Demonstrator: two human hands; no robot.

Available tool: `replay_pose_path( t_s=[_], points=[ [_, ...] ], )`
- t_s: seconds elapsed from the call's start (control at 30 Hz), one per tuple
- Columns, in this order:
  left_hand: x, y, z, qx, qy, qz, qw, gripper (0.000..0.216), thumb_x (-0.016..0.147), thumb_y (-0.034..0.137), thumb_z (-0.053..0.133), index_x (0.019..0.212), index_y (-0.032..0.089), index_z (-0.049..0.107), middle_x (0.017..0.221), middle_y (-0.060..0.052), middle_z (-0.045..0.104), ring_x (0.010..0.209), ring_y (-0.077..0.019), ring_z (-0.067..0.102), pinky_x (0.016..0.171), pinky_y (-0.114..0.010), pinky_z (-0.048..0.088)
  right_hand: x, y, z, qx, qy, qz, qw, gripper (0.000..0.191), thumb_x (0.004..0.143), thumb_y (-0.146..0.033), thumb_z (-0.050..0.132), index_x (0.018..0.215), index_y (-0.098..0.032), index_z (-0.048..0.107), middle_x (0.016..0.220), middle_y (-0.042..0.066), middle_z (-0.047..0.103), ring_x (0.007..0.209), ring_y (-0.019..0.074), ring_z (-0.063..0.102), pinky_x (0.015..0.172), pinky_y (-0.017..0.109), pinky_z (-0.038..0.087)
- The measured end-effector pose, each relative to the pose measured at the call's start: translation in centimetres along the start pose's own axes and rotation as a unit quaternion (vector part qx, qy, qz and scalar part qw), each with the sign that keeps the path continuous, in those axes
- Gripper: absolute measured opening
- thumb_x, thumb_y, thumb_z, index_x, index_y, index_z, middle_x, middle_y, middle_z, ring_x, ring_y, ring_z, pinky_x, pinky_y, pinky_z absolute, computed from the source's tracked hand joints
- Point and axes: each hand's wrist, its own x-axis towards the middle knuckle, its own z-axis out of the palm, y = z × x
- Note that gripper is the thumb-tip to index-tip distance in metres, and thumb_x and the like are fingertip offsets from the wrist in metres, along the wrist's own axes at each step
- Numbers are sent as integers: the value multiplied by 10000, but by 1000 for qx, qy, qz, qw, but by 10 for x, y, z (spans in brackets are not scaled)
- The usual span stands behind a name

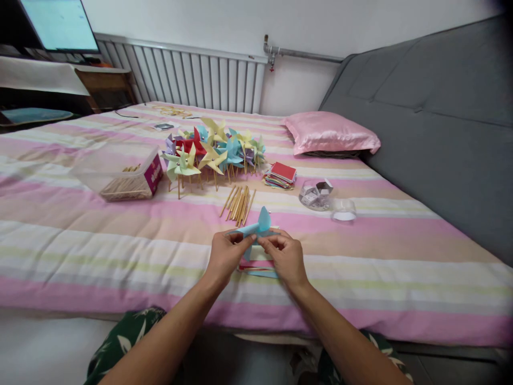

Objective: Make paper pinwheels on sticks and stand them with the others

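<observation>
Both hands meet over the striped bedspread [120,251] near its front edge. My left hand [225,255] and my right hand [284,255] pinch a light blue paper pinwheel piece [258,226] between them, with one folded flap standing up. Under my hands lies a small stack of coloured paper sheets [260,268]. Just beyond, a loose bundle of wooden sticks [239,203] lies on the bed. Further back stands a cluster of finished paper pinwheels [212,149] in several colours.
A clear plastic box [124,176] with sticks sits at the left. A stack of coloured paper squares [280,175], a clear container [316,193] and a tape roll [343,209] lie to the right. A pink pillow [331,132] rests by the grey headboard [433,107].
</observation>
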Motion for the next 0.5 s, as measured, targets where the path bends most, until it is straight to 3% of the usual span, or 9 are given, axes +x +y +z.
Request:
replay_pose_path(
  t_s=[0.13,0.3,0.43,0.5],
  points=[
    [-1,5,0,-6,2,-15,1000,192,572,297,744,532,123,672,482,-3,549,482,-110,451,489,-233,317,2,-2,0,11,-25,3,1000,223,731,-383,668,632,-189,718,880,85,674,831,209,627,645,283,486],
    [5,9,-8,-54,39,-39,997,168,552,267,720,510,129,637,484,6,555,461,-93,446,476,-218,317,10,1,-10,9,-53,19,998,261,685,-409,695,793,-171,698,1074,97,648,600,123,584,576,274,504],
    [11,9,-15,-78,50,-78,993,167,565,268,698,527,135,604,484,11,552,454,-97,462,451,-214,304,28,17,-27,-112,-37,23,993,247,725,-344,629,881,-157,670,804,62,705,619,160,619,577,280,510],
    [11,10,-16,-98,50,-91,990,169,560,259,698,530,136,585,487,15,546,456,-94,463,446,-209,303,38,25,-33,-144,-22,13,989,221,743,-288,589,903,-155,663,847,71,708,688,180,643,636,307,518]
  ],
)
